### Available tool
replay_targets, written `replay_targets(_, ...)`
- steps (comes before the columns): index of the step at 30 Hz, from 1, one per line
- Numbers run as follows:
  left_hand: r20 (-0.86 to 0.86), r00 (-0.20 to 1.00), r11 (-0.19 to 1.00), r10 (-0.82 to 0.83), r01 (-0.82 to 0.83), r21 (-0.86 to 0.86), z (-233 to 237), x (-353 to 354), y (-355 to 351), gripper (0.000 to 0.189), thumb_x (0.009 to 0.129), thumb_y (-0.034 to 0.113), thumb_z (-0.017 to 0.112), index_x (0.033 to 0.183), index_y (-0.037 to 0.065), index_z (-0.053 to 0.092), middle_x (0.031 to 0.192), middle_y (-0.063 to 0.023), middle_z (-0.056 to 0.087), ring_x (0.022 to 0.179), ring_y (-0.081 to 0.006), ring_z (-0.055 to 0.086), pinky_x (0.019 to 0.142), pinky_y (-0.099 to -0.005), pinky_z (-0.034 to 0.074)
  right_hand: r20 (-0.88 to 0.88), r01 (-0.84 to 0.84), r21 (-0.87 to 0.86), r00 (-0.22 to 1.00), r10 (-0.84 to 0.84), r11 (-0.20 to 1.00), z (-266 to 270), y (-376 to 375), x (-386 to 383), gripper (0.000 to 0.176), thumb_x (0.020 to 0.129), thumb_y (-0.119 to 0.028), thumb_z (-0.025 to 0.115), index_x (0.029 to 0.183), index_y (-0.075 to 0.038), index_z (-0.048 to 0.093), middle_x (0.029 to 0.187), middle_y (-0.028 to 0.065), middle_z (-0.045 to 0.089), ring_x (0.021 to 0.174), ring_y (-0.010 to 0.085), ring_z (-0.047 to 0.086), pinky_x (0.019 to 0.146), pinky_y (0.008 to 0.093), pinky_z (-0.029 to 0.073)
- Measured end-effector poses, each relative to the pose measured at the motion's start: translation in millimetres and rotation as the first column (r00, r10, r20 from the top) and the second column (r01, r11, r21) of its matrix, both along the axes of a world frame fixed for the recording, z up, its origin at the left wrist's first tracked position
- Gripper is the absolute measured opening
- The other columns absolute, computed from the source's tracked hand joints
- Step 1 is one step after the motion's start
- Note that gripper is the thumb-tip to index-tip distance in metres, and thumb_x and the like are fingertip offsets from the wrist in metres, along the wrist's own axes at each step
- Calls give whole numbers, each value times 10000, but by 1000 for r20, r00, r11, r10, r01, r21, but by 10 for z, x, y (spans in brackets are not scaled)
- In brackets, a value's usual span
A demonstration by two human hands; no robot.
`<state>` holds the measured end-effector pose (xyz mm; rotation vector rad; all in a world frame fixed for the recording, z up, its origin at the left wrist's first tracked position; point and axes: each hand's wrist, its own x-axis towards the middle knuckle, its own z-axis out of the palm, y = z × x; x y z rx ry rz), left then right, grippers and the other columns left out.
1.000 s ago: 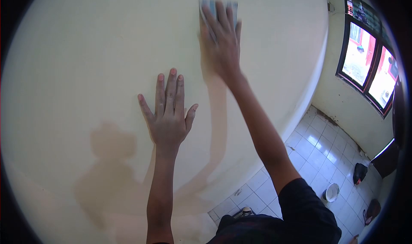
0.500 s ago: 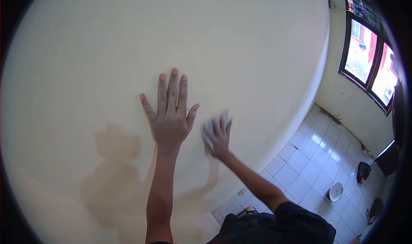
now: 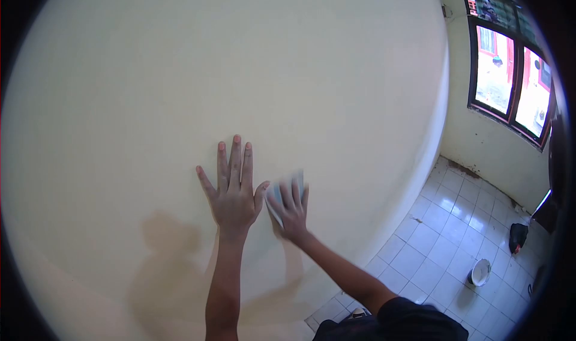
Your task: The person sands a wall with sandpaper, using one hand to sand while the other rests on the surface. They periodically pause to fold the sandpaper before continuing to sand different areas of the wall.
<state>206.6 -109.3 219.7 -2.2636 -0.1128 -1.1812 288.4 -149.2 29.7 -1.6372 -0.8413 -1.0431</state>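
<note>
My left hand [image 3: 234,206] lies flat against a smooth cream wall [image 3: 288,71], its fingers spread and nothing in it. Close beside it on the right, my right hand [image 3: 292,212] presses a thin, pale blue-grey sheet [image 3: 274,201] to the wall. The sheet shows past the fingers at the left and top; motion blurs it, and its exact kind cannot be made out. The left thumb is near the sheet's edge. Shadows of the head and arms fall on the wall below.
White floor tiles [image 3: 444,239] stretch along the right. On them stand a white bucket [image 3: 480,273] and a black bag-like thing [image 3: 518,238]. A dark-framed window [image 3: 513,71] is set in the far wall. A shoe [image 3: 359,312] shows at the bottom.
The view has shifted, and both hands appear lower in it. My right hand has moved left with the sheet, closer to my left hand, which stays flat on the wall.
</note>
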Motion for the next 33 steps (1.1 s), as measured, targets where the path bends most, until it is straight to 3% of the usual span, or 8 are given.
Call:
replay_targets(4,-107,993,996,46,-37,79,-48,68,-68,626,928,529,374,1449,184,356,1529,-3,295,1421,-231,243,1114,-624,79,-33,-72,-120,997,68,990,-784,-251,85,580,770,-213,631,1341,-245,530,1506,152,310,1405,430,199,1059,705,40)
replay_targets(14,-97,995,996,18,-10,84,-31,68,-58,650,918,536,389,1444,157,354,1519,-9,314,1415,-223,261,1116,-627,85,105,51,220,992,-75,974,2848,-666,808,458,913,-195,522,1370,-212,493,1516,121,303,1405,388,224,1116,592,87)
replay_targets(18,-115,991,997,-76,76,3,14,82,-45,686,931,549,334,1452,102,319,1519,-29,315,1417,-232,257,1115,-630,80,101,100,90,989,-109,991,1738,-423,599,469,882,-194,552,1349,-173,515,1505,167,305,1401,414,218,1110,605,98)
replay_targets(22,-120,993,1000,-14,17,23,6,40,-118,671,942,546,307,1459,119,310,1525,-10,303,1421,-221,245,1123,-615,75,-179,56,56,983,-46,997,-1025,-273,202,481,853,-167,605,1327,-123,535,1500,223,282,1402,454,176,1098,633,80)
replay_targets(25,-99,993,995,60,-52,85,-20,64,-143,657,938,535,332,1465,145,307,1529,16,294,1425,-212,235,1127,-606,69,-361,68,89,932,-31,994,-1350,-382,79,493,889,-146,555,1370,-75,473,1512,237,240,1411,452,141,1100,623,76)
replay_targets(28,-118,990,994,71,-61,92,-37,40,-154,663,939,538,330,1467,139,301,1532,10,288,1426,-212,231,1131,-599,65,-384,282,254,907,-171,925,-313,-340,451,477,979,-97,374,1443,-2,322,1534,202,214,1432,402,113,1136,523,78)
replay_targets(31,-149,989,999,-5,10,33,-32,91,-53,679,956,545,287,1469,100,286,1531,-26,292,1423,-237,241,1135,-579,61,-162,6,565,981,104,825,1196,-324,677,476,969,-182,419,1429,-70,384,1532,149,257,1440,348,128,1147,494,55)
replay_targets(33,115,923,928,-368,372,-17,-66,160,58,659,973,541,249,1452,95,324,1507,-52,342,1393,-244,316,1131,-579,84,-145,82,286,989,-41,955,1862,-434,444,517,912,-185,516,1420,-167,424,1537,130,252,1432,373,143,1143,530,56)
